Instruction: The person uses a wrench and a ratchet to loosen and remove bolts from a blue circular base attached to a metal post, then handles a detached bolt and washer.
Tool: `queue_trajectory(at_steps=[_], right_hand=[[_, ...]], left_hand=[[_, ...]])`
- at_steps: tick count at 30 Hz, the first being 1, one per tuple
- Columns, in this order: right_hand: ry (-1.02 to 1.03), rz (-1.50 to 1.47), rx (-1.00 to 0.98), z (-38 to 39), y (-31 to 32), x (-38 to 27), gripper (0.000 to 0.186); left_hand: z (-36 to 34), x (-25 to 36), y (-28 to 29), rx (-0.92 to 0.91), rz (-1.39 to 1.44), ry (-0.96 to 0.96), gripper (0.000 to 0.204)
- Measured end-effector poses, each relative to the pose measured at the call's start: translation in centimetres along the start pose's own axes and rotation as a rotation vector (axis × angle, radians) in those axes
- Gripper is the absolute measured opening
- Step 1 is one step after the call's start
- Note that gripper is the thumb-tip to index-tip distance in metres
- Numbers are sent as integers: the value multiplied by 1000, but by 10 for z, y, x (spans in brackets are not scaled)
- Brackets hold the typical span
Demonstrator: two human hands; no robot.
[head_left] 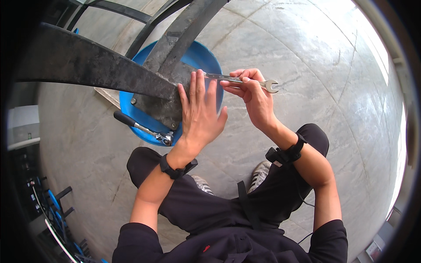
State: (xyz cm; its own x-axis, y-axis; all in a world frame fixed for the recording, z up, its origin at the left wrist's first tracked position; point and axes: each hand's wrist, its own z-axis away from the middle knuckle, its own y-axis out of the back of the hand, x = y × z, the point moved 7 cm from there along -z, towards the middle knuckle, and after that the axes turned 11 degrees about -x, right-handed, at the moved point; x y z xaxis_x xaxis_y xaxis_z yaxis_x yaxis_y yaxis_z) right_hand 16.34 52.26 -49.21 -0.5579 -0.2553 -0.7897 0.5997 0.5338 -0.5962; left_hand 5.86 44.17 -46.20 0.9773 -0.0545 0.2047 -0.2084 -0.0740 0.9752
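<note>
Two hands: one left hand (199,111), one right hand (255,98). One wrench (229,78). One blue disc (209,57), with one ratchet (142,128) toward seven o'clock on it. Two bolts show, one near nine o'clock (133,101), one at six (174,125). Two wristbands (173,170). Two shoes (261,174).

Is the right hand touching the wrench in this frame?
Touching: the head view shows the right hand holding the wrench along its shaft between thumb and fingers.
</note>
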Motion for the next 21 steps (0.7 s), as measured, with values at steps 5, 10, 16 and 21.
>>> queue_trajectory(at_steps=[5,10,16,21], right_hand=[[-6,132,115,5,0,-5,13],[-107,-61,278,27,1,13,16],[-223,-87,284,58,-32,22,29],[-176,-49,325,46,-27,22,31]], left_hand=[[-2,4,2,3,-18,-16,74],[-3,5,9,-16,-38,-43,70],[-7,3,10,-65,-23,-122,70],[-4,-1,16,-42,-19,-131,55]])
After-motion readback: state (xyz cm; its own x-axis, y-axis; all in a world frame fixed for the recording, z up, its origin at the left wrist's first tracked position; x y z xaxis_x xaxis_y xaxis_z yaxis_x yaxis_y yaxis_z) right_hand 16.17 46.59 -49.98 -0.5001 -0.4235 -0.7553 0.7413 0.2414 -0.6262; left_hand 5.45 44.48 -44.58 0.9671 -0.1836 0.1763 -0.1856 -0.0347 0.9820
